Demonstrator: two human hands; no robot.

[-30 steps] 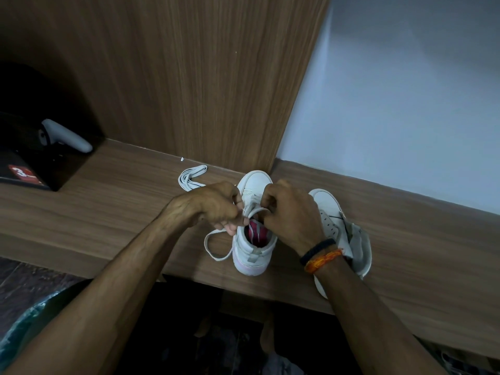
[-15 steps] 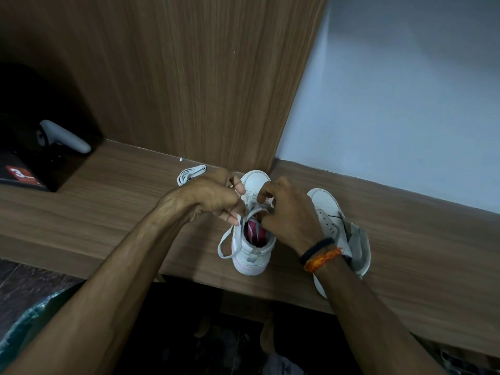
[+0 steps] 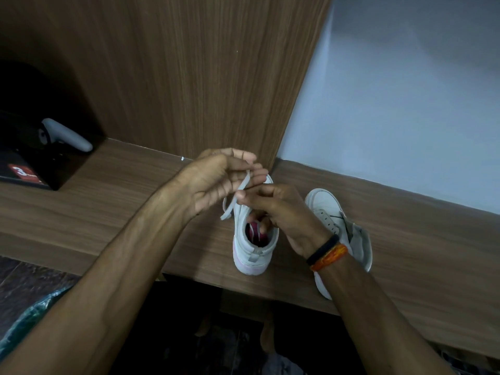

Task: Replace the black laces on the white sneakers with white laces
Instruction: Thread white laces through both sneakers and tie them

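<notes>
Item, sneaker [image 3: 255, 247]: white, high-topped, pink lining, standing heel-toward-us on the wood-grain surface [image 3: 108, 212] so we are looking into its mouth while lacing.

Item, lace [image 3: 235, 197]: flat, white, limp; we are drawing it up from the eyelets, its free end dangling left of the shoe.

Left hand [image 3: 219, 180]: raised above the toe, fingers loosely curled, pinching the lace to take up slack.

Right hand [image 3: 281, 212]: thumb and forefinger pinching the same lace lower down, other fingers reaching into the opening, steadying it.

Item, second sneaker [image 3: 332, 215]: just right, tongue flopped open, unlaced as far as we are seeing.

No black laces visible.
</notes>
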